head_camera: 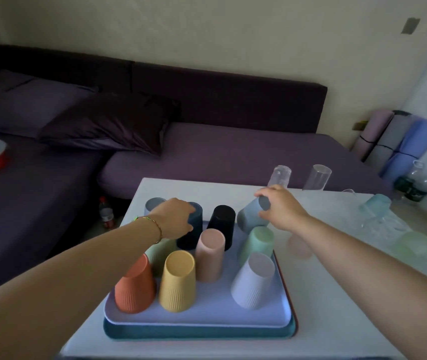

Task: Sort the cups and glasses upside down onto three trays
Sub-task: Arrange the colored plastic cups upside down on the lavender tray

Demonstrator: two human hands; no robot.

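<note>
Stacked trays (197, 320), lavender on top of teal, lie on the white table (324, 294). Upside-down cups stand on the top tray: orange (134, 287), yellow (178, 281), pink (210, 254), black (221, 224), green (256, 244), lavender (254, 279) and a grey one (152, 203) at the back. My left hand (173, 220) grips the top of a dark blue cup (193, 229). My right hand (281, 206) holds a tilted grey-blue cup (251, 215) above the tray's far right corner. Clear glasses (280, 175) (317, 176) stand at the table's far edge.
Tinted translucent glasses, blue (374, 203), green (415, 244) and pink (299, 246), are on the table's right side. A purple bed (233, 149) with pillows lies beyond. A bottle (107, 213) stands on the floor left of the table. Rolled mats (399, 141) lean in the right corner.
</note>
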